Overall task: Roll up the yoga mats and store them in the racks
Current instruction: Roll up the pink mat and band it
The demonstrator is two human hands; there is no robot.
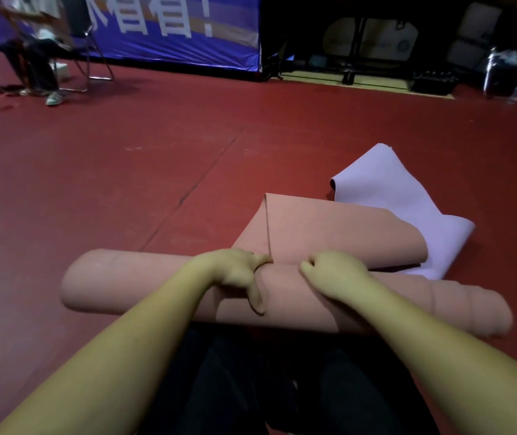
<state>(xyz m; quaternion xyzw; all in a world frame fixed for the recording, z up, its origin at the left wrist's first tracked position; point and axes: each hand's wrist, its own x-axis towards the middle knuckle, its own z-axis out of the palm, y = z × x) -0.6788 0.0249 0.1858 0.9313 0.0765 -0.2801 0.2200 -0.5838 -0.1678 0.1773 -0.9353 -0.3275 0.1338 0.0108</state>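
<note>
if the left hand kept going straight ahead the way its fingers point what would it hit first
Most likely the folded-over flap of the pink mat, which lies just beyond the left hand on the roll. The lilac mat lies further off to the right; depth is hard to judge.

The yoga mat (pixel 163 285) rolled on the dark red floor (pixel 125 171) is plain salmon pink. Just beyond it lies a pale lilac mat (pixel 389 183). Far behind it, a blue banner (pixel 169 29) carries white characters and orange bands.

blue banner (pixel 144 29), white characters "看看!"
</note>
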